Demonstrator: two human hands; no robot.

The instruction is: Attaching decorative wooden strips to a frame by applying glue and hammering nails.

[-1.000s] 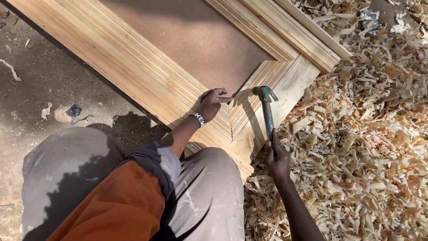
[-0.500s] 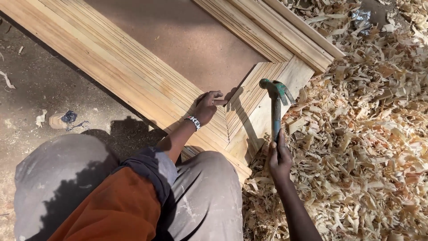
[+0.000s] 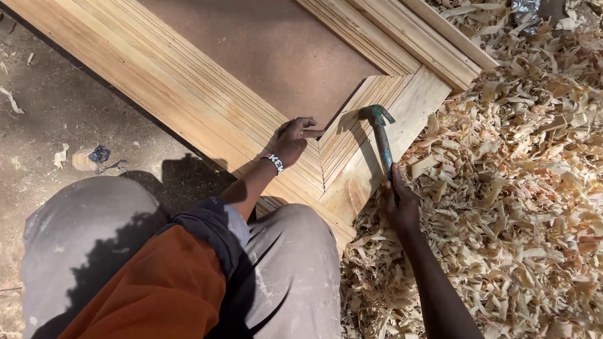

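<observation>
A wooden door frame (image 3: 188,88) with moulded rails lies flat on the ground, a brown board panel (image 3: 276,56) set inside it. My left hand (image 3: 292,139) rests on the moulding near the mitred corner joint, fingers pinched as if holding a small nail that I cannot make out. My right hand (image 3: 401,204) grips the handle of a green-headed claw hammer (image 3: 379,129). The hammer head hovers over the corner, just right of my left fingertips. A beaded band sits on my left wrist.
Thick wood shavings (image 3: 515,188) cover the ground to the right of the frame. Bare dirt (image 3: 69,119) with scraps lies to the left. My knees in grey trousers (image 3: 276,276) and an orange garment fill the lower foreground, close against the frame's edge.
The hammer head rose and swung right half a second ago, then came back down toward the corner joint. My left hand stayed at the same spot on the moulding.
</observation>
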